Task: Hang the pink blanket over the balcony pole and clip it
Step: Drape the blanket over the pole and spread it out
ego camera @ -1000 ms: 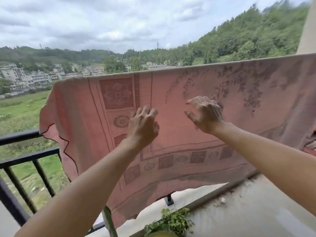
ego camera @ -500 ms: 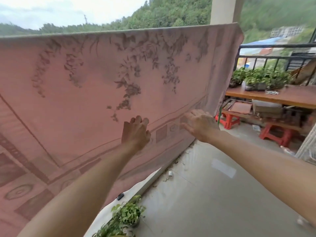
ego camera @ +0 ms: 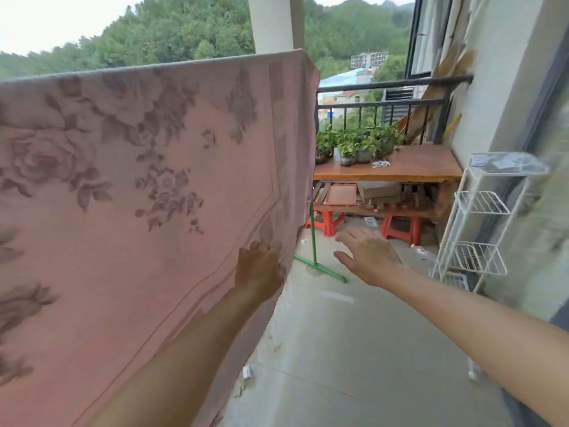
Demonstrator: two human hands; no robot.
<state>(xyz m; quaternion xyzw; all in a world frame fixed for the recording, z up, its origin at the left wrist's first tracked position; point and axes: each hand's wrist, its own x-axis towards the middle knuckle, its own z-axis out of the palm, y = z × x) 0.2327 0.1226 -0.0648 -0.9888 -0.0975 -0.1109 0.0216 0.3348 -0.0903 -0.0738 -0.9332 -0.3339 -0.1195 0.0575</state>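
while left hand (ego camera: 260, 268) presses flat-fingered on pink blanket (ego camera: 138, 195), right hand (ego camera: 369, 257) hangs splayed beside it.

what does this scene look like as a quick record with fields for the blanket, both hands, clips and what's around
blanket: pink blanket draped over its support, hanging flat
pole: hidden under the top fold
left hand: left hand rests its fingers on the cloth near the right edge
right hand: right hand open in the air, apart from the cloth
clips: none visible on the top edge
nearby: green stand, wooden table, potted plants, red stools, white wire rack
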